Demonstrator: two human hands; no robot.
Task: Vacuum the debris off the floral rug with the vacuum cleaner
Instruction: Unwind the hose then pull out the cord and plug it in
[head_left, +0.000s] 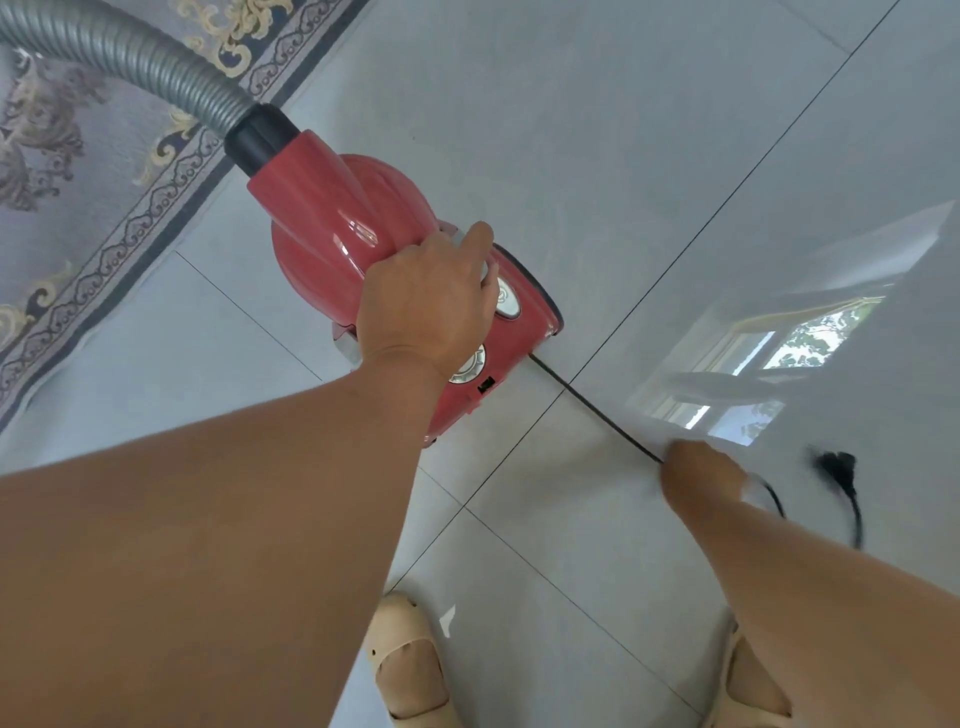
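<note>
I saw glossy pale tile floor (623, 130) mirroring a window, with the floral rug (78, 156) at upper left. The red vacuum cleaner (337, 218) sat on the tiles just beside the rug's border, its grey hose (130, 52) arching over the rug. My left hand (431, 301) reached down, fingers curled over the vacuum's top. My blurred right hand (701, 478) gripped the black power cord (597, 410), and the plug (834, 462) dangled beyond it.
</note>
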